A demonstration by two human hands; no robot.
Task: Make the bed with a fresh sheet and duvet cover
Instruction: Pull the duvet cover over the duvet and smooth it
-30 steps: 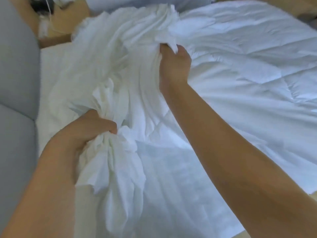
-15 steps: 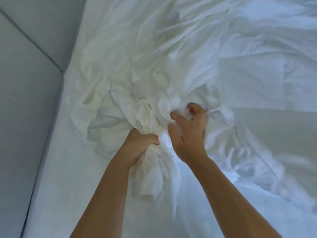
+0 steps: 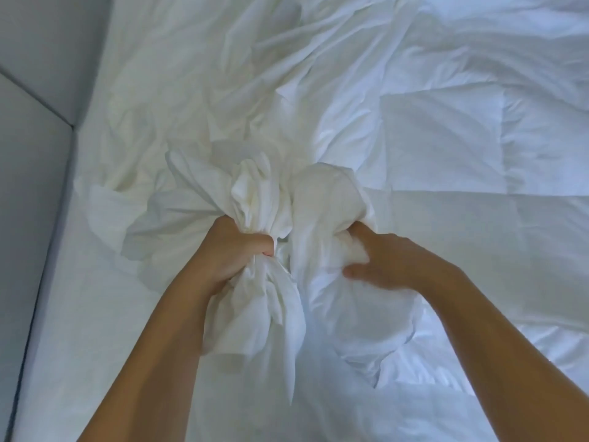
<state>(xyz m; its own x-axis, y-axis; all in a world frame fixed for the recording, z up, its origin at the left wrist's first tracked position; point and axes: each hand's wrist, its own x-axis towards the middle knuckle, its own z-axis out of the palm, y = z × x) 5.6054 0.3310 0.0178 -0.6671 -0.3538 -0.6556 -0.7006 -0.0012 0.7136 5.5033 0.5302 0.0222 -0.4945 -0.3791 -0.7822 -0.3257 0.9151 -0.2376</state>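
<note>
The left hand (image 3: 237, 250) is fisted tight around a bunched neck of white duvet cover (image 3: 264, 199); just beside it, the right hand (image 3: 382, 260), fingers curled, grips another fold; the quilted duvet (image 3: 462, 148) spreads beyond the right hand.

No text or labels can be read anywhere.

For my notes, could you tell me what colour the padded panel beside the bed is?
Grey padded panel, clearest in the head view.
</note>
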